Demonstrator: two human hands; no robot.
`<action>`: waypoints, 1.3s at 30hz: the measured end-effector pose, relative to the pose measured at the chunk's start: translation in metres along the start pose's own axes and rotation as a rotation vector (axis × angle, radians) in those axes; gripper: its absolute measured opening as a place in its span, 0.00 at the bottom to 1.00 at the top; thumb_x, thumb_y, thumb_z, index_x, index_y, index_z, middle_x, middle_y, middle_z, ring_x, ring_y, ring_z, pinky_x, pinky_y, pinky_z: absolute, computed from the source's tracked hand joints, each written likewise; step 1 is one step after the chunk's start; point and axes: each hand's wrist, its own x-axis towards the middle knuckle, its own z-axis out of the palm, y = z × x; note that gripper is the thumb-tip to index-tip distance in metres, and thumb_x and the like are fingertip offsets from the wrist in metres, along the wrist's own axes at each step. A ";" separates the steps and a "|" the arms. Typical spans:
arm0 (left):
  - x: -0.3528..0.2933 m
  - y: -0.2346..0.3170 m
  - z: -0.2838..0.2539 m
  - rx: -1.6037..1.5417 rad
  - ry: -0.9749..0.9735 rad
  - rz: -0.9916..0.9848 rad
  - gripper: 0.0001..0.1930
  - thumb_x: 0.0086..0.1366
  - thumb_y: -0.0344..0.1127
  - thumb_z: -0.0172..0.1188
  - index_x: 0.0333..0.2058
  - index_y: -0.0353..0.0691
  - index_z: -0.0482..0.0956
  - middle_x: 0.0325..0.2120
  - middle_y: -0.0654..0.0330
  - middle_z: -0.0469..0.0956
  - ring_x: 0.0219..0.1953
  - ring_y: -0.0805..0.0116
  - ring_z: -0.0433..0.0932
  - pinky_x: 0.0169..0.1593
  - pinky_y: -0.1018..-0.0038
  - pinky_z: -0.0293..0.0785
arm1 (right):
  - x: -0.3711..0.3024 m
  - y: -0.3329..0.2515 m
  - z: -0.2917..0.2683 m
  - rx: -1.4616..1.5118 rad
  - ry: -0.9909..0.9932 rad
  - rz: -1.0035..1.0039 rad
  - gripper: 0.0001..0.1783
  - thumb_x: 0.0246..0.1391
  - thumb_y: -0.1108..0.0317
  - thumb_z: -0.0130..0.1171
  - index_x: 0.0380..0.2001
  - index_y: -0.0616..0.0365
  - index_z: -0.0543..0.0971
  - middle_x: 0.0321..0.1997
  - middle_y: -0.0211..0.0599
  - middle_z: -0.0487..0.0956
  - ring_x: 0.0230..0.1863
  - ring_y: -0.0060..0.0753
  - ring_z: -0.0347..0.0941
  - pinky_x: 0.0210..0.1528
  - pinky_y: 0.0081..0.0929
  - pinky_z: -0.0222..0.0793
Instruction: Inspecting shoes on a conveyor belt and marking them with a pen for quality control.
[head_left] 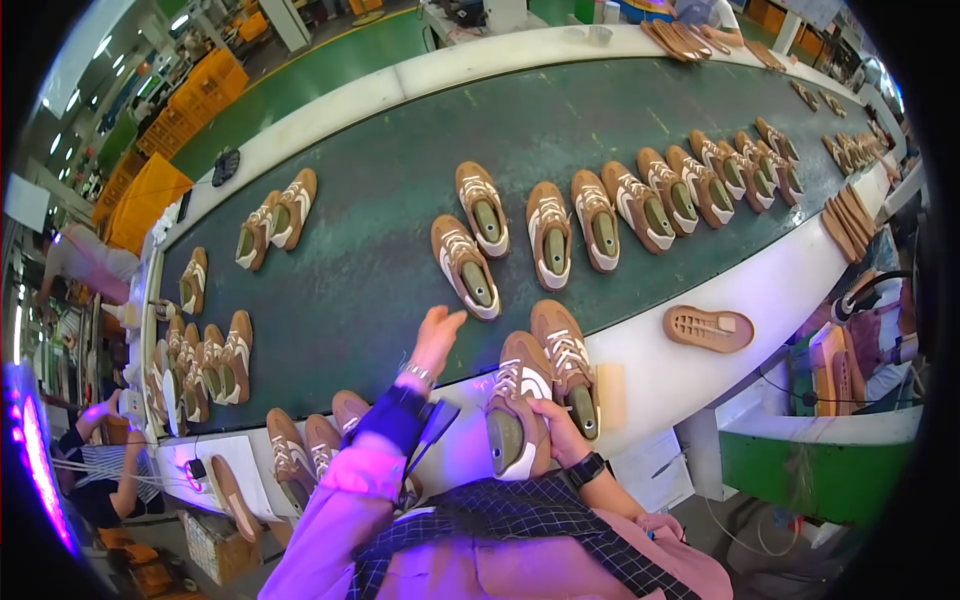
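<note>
- Our right hand (567,440) grips a brown shoe (523,385) near its heel; a second shoe (562,342) sits close against it, just beyond that hand, and we cannot tell whether the hand supports it too.
- Our left hand (436,343) looks empty, its fingers loosely bent, reaching out just short of a pair of shoes (461,262).
- Beyond our right hand, a row of shoes (637,207) runs off to the far right; to that hand's right lies a loose sole (708,330).
- Beneath our left hand spreads the counter (370,230), dark green with a white border (643,368).
- Far beyond our left hand, we see orange crates (208,95) and a green floor (320,75).
- Our left forearm covers part of the shoes nearest it; our right palm is hidden behind the heel, and the farthest shoes are too small to make out.
</note>
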 end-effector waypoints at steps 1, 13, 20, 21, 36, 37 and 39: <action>0.022 0.001 0.017 0.085 0.071 0.001 0.33 0.56 0.42 0.62 0.55 0.27 0.63 0.50 0.47 0.71 0.50 0.58 0.72 0.52 0.68 0.69 | 0.001 -0.001 -0.001 0.005 -0.025 -0.012 0.21 0.56 0.63 0.53 0.50 0.64 0.71 0.46 0.41 0.78 0.45 0.33 0.75 0.51 0.30 0.71; 0.107 -0.031 0.029 -0.443 0.033 -0.015 0.32 0.44 0.30 0.61 0.51 0.33 0.64 0.46 0.46 0.72 0.48 0.48 0.73 0.54 0.57 0.70 | 0.012 0.002 -0.018 0.073 -0.029 0.008 0.22 0.56 0.63 0.54 0.51 0.65 0.71 0.48 0.40 0.77 0.46 0.31 0.75 0.53 0.29 0.70; -0.031 -0.061 -0.094 -1.055 -0.429 -0.195 0.38 0.38 0.30 0.54 0.55 0.33 0.63 0.48 0.48 0.72 0.51 0.50 0.72 0.55 0.53 0.69 | 0.000 -0.019 0.000 -0.068 -0.223 -0.158 0.33 0.48 0.63 0.59 0.58 0.64 0.64 0.54 0.42 0.73 0.54 0.36 0.71 0.59 0.33 0.65; -0.058 -0.062 -0.102 -1.042 -0.474 -0.066 0.42 0.35 0.30 0.55 0.57 0.33 0.61 0.50 0.47 0.71 0.53 0.48 0.70 0.58 0.52 0.66 | 0.000 -0.022 0.008 -0.095 -0.245 -0.166 0.37 0.48 0.61 0.61 0.59 0.64 0.62 0.55 0.42 0.72 0.54 0.37 0.70 0.59 0.34 0.65; -0.286 -0.024 -0.164 -0.654 -0.037 0.369 0.52 0.34 0.39 0.72 0.60 0.39 0.56 0.53 0.56 0.65 0.57 0.63 0.65 0.61 0.69 0.59 | -0.006 0.048 0.103 -0.191 -0.473 -0.030 0.44 0.41 0.53 0.66 0.58 0.65 0.63 0.54 0.46 0.72 0.54 0.42 0.70 0.59 0.38 0.65; -0.284 -0.023 -0.166 -0.749 -0.070 0.407 0.52 0.34 0.40 0.72 0.61 0.37 0.55 0.54 0.55 0.65 0.58 0.62 0.65 0.61 0.69 0.59 | -0.003 0.053 0.107 -0.162 -0.502 -0.018 0.44 0.41 0.52 0.66 0.57 0.66 0.63 0.54 0.47 0.72 0.54 0.42 0.71 0.59 0.38 0.65; -0.282 -0.027 -0.171 -0.944 -0.129 0.466 0.54 0.35 0.40 0.73 0.61 0.34 0.54 0.55 0.55 0.64 0.58 0.61 0.65 0.62 0.68 0.60 | -0.001 0.065 0.112 -0.078 -0.579 0.025 0.43 0.40 0.51 0.66 0.56 0.66 0.65 0.53 0.47 0.73 0.53 0.42 0.71 0.60 0.38 0.64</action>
